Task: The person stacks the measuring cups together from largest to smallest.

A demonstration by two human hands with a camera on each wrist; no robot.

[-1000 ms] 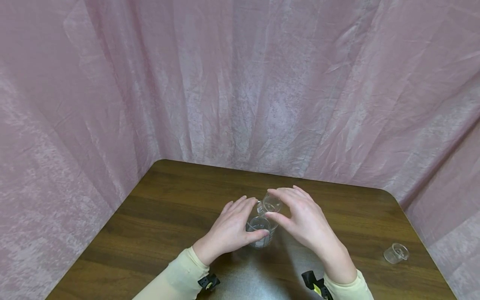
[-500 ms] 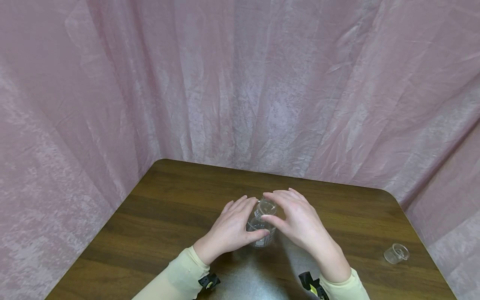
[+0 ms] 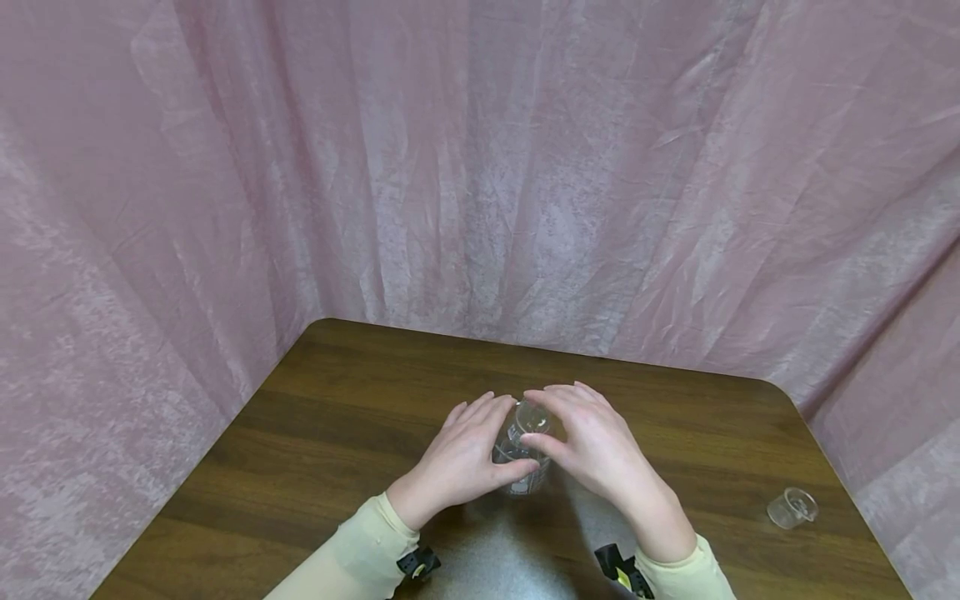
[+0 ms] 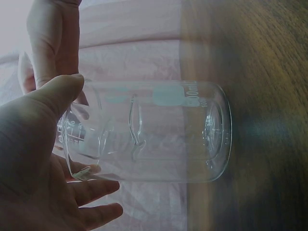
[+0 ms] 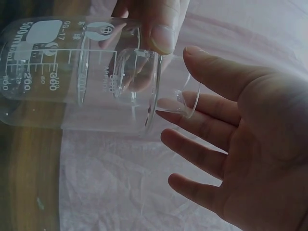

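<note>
A clear glass beaker marked 500 ml (image 5: 43, 113) stands upright on the wooden table. My left hand (image 3: 468, 454) holds it around the mouth, the thumb on the near side and the fingers spread along the far side. Inside shows the rim of a nested beaker (image 5: 83, 72) lower down. Between thumb and fingers, my right hand (image 3: 600, 437) grips a smaller beaker (image 5: 175, 79) near its rim. That beaker's base is inside the large mouth, and its upper part sticks out above. In the left wrist view, the large beaker (image 4: 163, 139) partly shows the right fingers behind it.
Another small glass beaker (image 3: 791, 507) stands apart near the table's right edge. Pink curtains (image 3: 480, 167) hang behind and beside the brown wooden table (image 3: 360, 392).
My right hand has moved left and slightly down with the small beaker, from above and beside the large one into its mouth. My left hand has stayed in place.
</note>
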